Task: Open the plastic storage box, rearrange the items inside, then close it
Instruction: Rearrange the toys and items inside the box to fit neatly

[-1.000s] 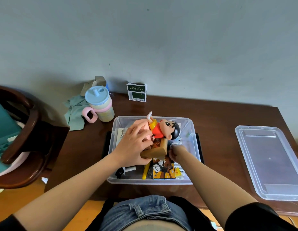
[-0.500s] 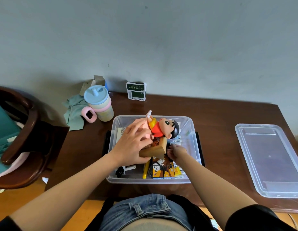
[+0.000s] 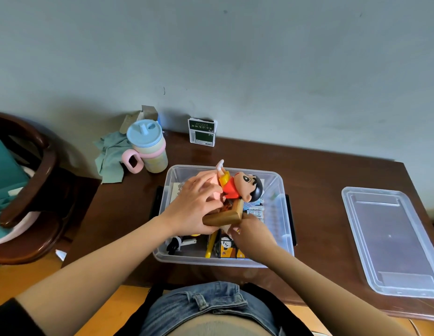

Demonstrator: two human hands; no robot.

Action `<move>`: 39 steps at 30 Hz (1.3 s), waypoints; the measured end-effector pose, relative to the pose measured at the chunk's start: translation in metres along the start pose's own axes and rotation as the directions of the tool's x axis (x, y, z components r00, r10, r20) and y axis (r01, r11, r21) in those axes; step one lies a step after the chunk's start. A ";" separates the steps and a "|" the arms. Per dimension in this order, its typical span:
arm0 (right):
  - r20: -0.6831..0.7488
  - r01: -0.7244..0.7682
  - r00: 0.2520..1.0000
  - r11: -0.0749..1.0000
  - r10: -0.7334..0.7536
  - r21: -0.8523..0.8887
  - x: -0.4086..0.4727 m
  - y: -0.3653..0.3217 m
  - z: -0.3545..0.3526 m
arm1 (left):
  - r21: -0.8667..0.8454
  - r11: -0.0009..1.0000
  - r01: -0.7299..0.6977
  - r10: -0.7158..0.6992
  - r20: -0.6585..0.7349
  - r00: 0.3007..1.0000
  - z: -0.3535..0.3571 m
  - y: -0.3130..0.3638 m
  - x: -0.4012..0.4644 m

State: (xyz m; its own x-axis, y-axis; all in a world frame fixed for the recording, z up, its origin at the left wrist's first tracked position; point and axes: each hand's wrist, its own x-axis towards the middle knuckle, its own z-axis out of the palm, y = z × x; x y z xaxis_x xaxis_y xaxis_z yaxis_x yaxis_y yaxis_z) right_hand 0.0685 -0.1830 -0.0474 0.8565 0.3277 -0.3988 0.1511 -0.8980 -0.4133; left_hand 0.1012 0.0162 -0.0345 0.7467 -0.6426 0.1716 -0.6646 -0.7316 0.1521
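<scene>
Since the earlier frame our right hand (image 3: 253,232) has slid nearer, off the far packets and onto the near right corner of the wooden stand; little else has shifted. At far left of the table sits a lidded cup (image 3: 148,146) on a green cloth (image 3: 109,158), clear of the work. Our left hand (image 3: 194,209) lies spread over the cartoon figure (image 3: 237,187), fingers apart, pressing on its body and the wooden stand (image 3: 225,218); both rest tilted inside the open storage box (image 3: 283,224), mid-table. The right hand's fingers curl against the stand's corner; we cannot tell whether they pinch it. We judge the figure to be light, rigid plastic with thin limbs that could snap, so hold the torso or base. The box walls look thin and flexible. Its lid (image 3: 393,241) lies well apart at right, so the rearranging step is under way.
</scene>
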 end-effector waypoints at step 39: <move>0.599 0.066 0.800 0.997 -0.024 -0.048 0.047 -0.071 0.051 | -0.009 1.000 0.019 -0.019 0.015 1.000 0.002 0.001 0.000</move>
State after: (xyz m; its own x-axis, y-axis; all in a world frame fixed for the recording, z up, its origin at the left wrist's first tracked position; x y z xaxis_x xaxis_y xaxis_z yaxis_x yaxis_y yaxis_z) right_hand 0.0726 -0.0885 -0.0785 0.3861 0.4598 -0.7997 0.2309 -0.8875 -0.3988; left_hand 0.1009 0.0150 -0.0360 0.7595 -0.6320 0.1541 -0.6504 -0.7417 0.1639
